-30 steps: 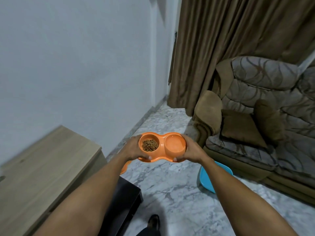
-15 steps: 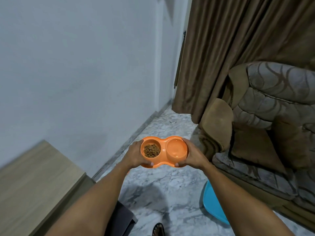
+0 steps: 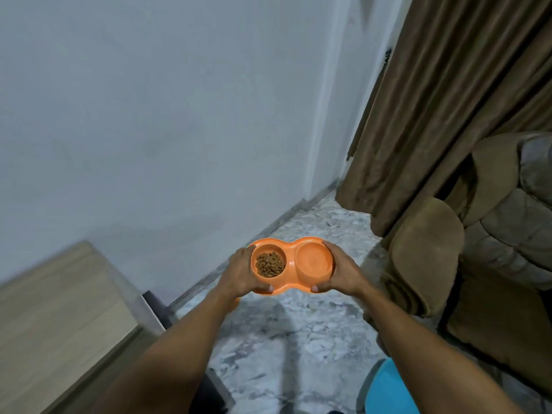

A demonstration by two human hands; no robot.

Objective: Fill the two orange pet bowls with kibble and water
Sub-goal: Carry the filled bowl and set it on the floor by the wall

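Observation:
An orange double pet bowl (image 3: 291,249) is held level in front of me, above the marble floor. Its left cup holds brown kibble (image 3: 269,263). Its right cup (image 3: 313,262) looks orange inside, and I cannot tell whether water is in it. My left hand (image 3: 240,274) grips the left end of the bowl, thumb on the near rim. My right hand (image 3: 340,271) grips the right end the same way. A small orange piece shows below my left wrist, mostly hidden.
A white wall runs along the left. A wooden cabinet (image 3: 56,324) stands at lower left with a dark box beside it. Brown curtains (image 3: 442,100) hang ahead on the right. A brown and grey sofa (image 3: 493,249) fills the right side. A blue object (image 3: 388,392) lies on the floor (image 3: 283,348).
The view has swung left and closer to the wall: sofa and blue object slid toward the right edge, the cabinet toward lower left. Both hands keep the same grip on the bowl.

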